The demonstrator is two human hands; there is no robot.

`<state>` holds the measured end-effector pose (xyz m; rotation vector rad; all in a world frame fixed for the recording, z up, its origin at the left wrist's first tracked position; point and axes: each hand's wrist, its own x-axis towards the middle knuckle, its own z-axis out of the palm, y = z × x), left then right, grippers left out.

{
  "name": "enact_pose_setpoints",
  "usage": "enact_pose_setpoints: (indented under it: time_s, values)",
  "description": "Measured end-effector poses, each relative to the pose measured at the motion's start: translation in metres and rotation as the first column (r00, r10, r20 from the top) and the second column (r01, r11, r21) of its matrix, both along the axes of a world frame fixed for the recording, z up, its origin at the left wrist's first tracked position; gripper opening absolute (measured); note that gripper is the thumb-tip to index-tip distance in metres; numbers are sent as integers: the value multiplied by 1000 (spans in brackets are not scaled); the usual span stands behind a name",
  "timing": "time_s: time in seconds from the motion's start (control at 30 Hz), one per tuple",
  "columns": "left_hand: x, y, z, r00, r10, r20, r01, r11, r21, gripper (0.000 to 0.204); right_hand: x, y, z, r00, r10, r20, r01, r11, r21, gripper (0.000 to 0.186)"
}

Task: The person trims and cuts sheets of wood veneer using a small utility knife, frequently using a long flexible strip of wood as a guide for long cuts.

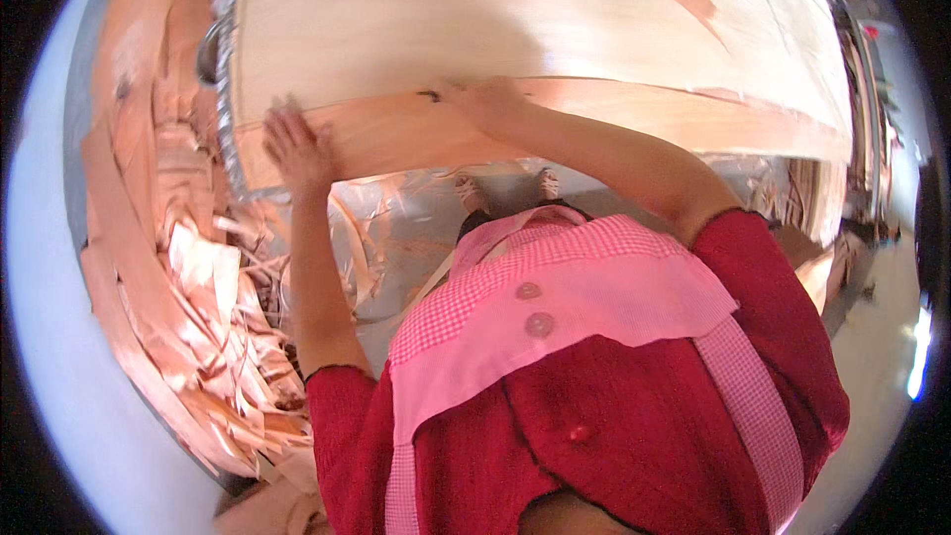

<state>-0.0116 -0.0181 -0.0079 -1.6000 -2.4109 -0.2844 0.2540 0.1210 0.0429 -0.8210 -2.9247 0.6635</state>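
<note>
Red sleeves and a pink checked apron (584,287) fill the bottom of the frame, closest to the camera. From there both bare arms reach up toward the middle. In the left-middle of the frame, the left hand (297,144) lies flat with its fingers spread wide, pressing on the near edge of a thin reddish wood sheet (416,129). It does not grip anything. Near the middle of the frame, the right hand (485,101) also rests open and flat on the same sheet, a little higher up. This reddish sheet runs across the middle, from left to right. Just above it, a big pale wood sheet (495,10) fills the top of the frame. On the left side lies a heap of torn wood scraps (198,287). Two feet (505,188) show below the sheet's edge.
</note>
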Motion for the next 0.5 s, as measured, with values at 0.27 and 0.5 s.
enact_pose_setpoints:
  time_s: [0.27, 0.5]
  values:
    - [142, 51, 12, 941, -191, 279, 189, 981, 33, 72, 13, 10, 24, 988, -41, 151, 35, 999, 38, 35]
    - [148, 49, 23, 977, -148, 151, 154, 988, -32, 71, 144, 49, 27, 993, -42, 106, 43, 999, -7, 39]
